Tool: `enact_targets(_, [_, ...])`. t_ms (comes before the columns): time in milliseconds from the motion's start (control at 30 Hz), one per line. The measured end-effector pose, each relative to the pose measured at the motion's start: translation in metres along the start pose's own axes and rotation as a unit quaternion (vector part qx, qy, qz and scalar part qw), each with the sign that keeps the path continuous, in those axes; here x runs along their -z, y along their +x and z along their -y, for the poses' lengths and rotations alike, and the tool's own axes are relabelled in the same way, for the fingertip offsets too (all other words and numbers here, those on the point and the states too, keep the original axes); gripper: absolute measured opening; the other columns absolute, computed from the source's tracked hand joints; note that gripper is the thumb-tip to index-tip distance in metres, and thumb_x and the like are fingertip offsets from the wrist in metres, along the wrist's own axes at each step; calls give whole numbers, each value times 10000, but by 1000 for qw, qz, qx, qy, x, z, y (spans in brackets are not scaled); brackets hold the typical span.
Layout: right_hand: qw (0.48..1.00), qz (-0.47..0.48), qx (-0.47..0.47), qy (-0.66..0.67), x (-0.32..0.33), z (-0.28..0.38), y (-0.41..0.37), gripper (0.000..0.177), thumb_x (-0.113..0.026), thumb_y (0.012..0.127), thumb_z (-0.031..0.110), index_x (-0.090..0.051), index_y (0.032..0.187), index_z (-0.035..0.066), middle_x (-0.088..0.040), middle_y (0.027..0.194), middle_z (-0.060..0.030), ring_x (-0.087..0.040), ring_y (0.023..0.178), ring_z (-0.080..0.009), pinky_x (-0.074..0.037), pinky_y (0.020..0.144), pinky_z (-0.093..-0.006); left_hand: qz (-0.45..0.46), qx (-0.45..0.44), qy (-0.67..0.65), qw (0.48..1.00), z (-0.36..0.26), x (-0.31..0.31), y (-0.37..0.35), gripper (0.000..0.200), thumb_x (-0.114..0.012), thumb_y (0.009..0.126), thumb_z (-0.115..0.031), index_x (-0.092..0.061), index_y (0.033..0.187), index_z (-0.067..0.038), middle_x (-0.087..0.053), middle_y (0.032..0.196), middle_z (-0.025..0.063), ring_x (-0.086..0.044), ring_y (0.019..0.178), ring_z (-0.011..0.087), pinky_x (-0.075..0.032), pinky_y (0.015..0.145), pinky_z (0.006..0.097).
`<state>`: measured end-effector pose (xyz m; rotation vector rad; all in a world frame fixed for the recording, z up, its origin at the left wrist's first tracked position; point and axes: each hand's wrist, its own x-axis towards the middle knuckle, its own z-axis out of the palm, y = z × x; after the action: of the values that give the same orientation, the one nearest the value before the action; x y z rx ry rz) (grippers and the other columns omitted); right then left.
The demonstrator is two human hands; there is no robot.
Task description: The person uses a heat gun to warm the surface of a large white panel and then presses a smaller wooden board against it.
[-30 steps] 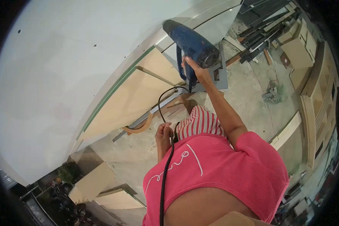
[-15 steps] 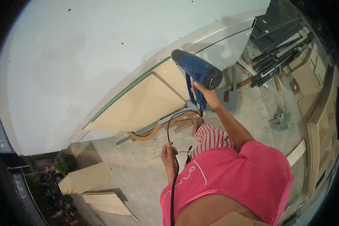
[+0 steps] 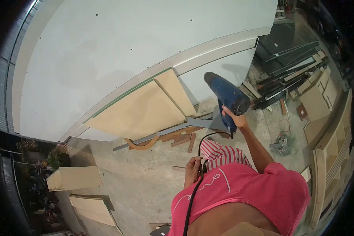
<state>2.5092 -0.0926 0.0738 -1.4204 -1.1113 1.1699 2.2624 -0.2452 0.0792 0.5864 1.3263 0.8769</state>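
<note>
Head view. Blue heat gun (image 3: pixel 228 91), one: clamped in my right hand (image 3: pixel 236 119), held before white panel (image 3: pixel 240 63). Black cord (image 3: pixel 192 196): gripped in my left hand (image 3: pixel 192 168). Step, I judge: positioning gun; next calls for steady aim, slack cord.

Power tool (image 3: pixel 227 93), blue with black rear cap (image 3: pixel 242 106) and dark grey nose (image 3: pixel 209 77); cord (image 3: pixel 191 204), black; top (image 3: pixel 259 183), pink with white script (image 3: pixel 225 179); trousers (image 3: pixel 226 155), red-and-white striped; large panel (image 3: pixel 157 31), white with small dark spots (image 3: pixel 131 49); board (image 3: pixel 141 112), pale cream with green edge (image 3: pixel 126 94); floor (image 3: pixel 133 177), grey.
</note>
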Motion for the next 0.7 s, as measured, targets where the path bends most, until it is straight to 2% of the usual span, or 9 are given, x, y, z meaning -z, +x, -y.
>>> enact_targets(133, [999, -45, 1, 13, 42, -2, 5, 279, -652, 828, 309, -643, 772, 35, -648, 767, -22, -570, 720, -117, -440, 711, -291, 35, 6, 9, 999, -10, -28, -3, 252, -542, 916, -295, -584, 913, -46, -426, 581, -62, -365, 494, 35, -292, 449, 202])
enact_targets(300, [994, -68, 38, 80, 74, 3, 44, 280, -656, 828, 292, -639, 740, 27, -644, 744, -25, -575, 721, -140, -444, 714, -294, 16, -62, 81, 995, -2, -65, 26, 285, -556, 908, -309, -585, 926, -26, -463, 594, -37, -392, 512, 56, -317, 464, 225])
enact_targets(400, [995, -63, 78, 27, 102, -23, 90, 219, -651, 830, 247, -646, 858, 30, -653, 832, -71, -598, 761, -162, -455, 761, -297, 15, -53, 96, 994, -12, -102, 56, 266, -537, 918, -285, -581, 921, -23, -467, 607, -44, -401, 520, 38, -321, 455, 207])
enact_targets(467, [973, -53, 202, -103, 126, -42, 127, 237, -635, 851, 239, -649, 886, 5, -644, 804, -37, -583, 745, -130, -455, 716, -302, 8, -55, 97, 994, -22, -137, 80, 259, -540, 915, -273, -582, 921, -18, -477, 614, -36, -405, 533, 42, -333, 466, 209])
enact_targets(500, [992, -1, 89, 89, 135, 8, 123, 236, -654, 829, 250, -653, 883, 20, -656, 814, -41, -594, 773, -149, -450, 731, -320, 6, -55, 88, 995, -22, -158, 97, 259, -540, 915, -273, -582, 921, -18, -477, 614, -36, -405, 533, 42, -333, 466, 209])
enact_targets(533, [993, 8, 89, 83, 150, 1, 148, 236, -654, 829, 250, -653, 883, 20, -656, 814, -41, -594, 773, -149, -450, 731, -320, 6, -70, 77, 995, -20, -174, 117, 263, -538, 916, -274, -586, 922, -16, -476, 616, -33, -405, 537, 48, -337, 474, 212])
enact_targets(600, [948, -42, 264, -175, 171, -33, 203, 238, -654, 816, 244, -648, 924, 31, -658, 885, -68, -591, 838, -196, -443, 753, -339, -8, -81, 58, 995, -25, -218, 145, 267, -537, 917, -274, -591, 923, -13, -475, 618, -31, -406, 540, 54, -341, 482, 214])
enact_targets(633, [943, -33, 260, -203, 182, -52, 226, 394, -653, 738, 137, -567, 1094, -7, -608, 1081, -178, -602, 935, -283, -479, 780, -347, -16, -106, 97, 989, -33, -242, 154, 275, -532, 919, -278, -594, 924, -10, -474, 620, -28, -400, 542, 56, -341, 487, 218])
enact_targets(700, [964, 24, 209, -164, 193, -31, 245, 383, -657, 732, 140, -576, 1075, -11, -627, 1026, -169, -612, 899, -274, -480, 766, -347, -10, -104, 117, 988, -43, -278, 165, 293, -518, 927, -285, -603, 932, -5, -482, 637, -15, -402, 560, 71, -344, 501, 240])
